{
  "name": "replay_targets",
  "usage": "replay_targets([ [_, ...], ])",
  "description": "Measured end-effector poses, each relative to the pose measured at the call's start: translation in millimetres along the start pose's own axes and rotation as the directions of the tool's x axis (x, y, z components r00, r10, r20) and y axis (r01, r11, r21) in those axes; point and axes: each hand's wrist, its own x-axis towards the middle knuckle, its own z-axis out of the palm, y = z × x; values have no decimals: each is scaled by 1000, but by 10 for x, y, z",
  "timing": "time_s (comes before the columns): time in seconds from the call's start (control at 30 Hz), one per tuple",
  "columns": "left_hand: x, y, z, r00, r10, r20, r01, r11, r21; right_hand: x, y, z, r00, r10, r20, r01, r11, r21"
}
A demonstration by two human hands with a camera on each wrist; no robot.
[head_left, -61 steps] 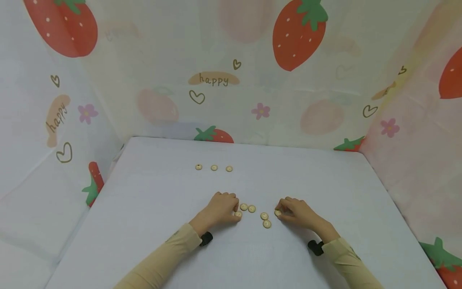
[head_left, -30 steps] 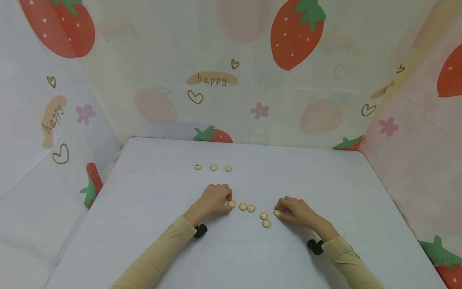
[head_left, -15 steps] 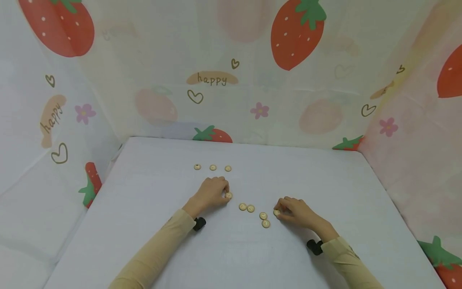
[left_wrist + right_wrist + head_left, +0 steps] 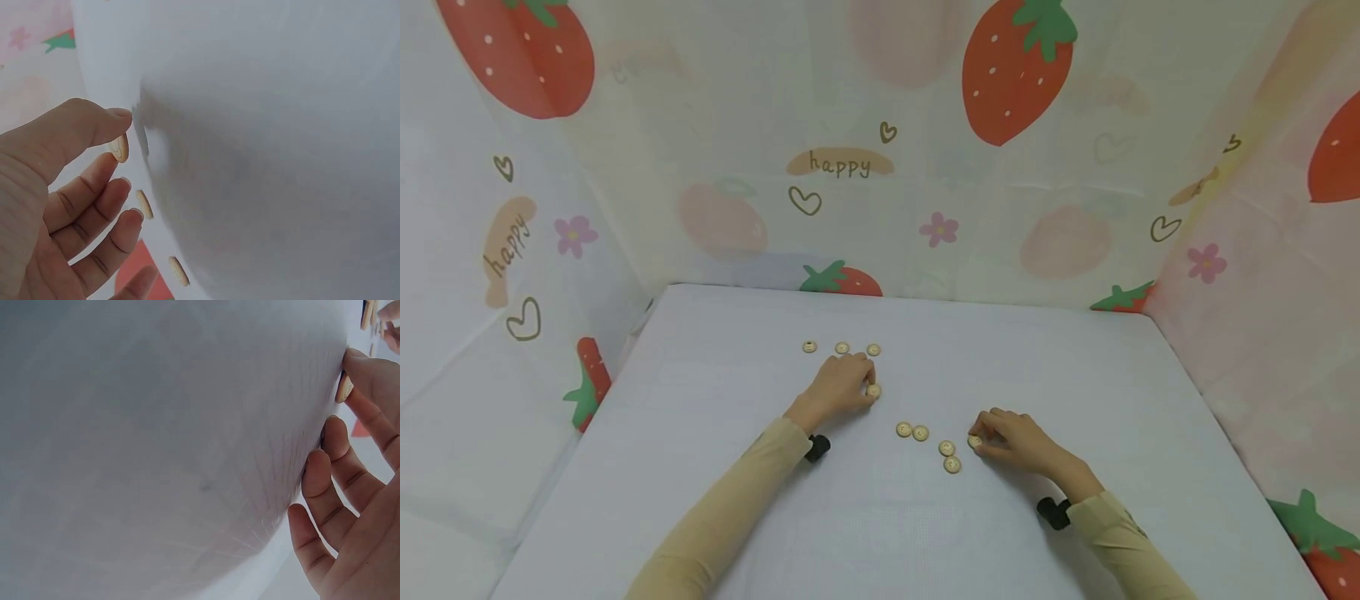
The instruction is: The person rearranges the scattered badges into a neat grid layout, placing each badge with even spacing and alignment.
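In the head view my left hand (image 4: 837, 385) pinches a small round wooden disc (image 4: 873, 391) just in front of the back row's right-hand disc (image 4: 873, 350). The left wrist view shows this pale tan disc (image 4: 120, 149) on edge between thumb and index finger, above the white surface. To the right, my right hand (image 4: 1018, 439) rests low on the table and pinches another disc (image 4: 974, 442). In the right wrist view that disc (image 4: 344, 387) sits under the thumb and index finger, the other fingertips at the cloth.
The back row also holds a left disc (image 4: 809, 347) and a middle disc (image 4: 842, 347). Between my hands lie two pairs, one including a disc (image 4: 904, 429), the other a nearer disc (image 4: 952, 465). Strawberry-printed cloth walls (image 4: 730, 125) border the white table (image 4: 1075, 358).
My left hand has carried its disc away from the discs in the middle, back and slightly left, close to the back row. My right hand has stayed in place.
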Motion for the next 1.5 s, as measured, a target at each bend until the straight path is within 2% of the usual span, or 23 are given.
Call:
replay_targets([
  [0.13, 56, -31, -12, 1000, 5, -12, -5, 1000, -4, -7, 3, 0, 1000, 4, 1, -4, 1000, 3],
  [0.43, 178, -103, 6, 1000, -9, 9, 9, 1000, 6, -11, 3, 6, 1000, -11, -17, 11, 1000, 11],
  [0.8, 367, -141, -52, 994, -46, 97, 45, 999, 13, -16, 0, 8, 1000, -1, -9, 1, 1000, 14],
  [1.23, 443, -164, -97, 986, -64, 155, 71, 997, -43, -1, 6, 25, 1000, 6, 1, -6, 1000, 16],
  [1.5, 475, -177, -86, 987, -66, 148, 73, 997, -38, -3, 14, 6, 999, -38, -24, 38, 999, 7],
])
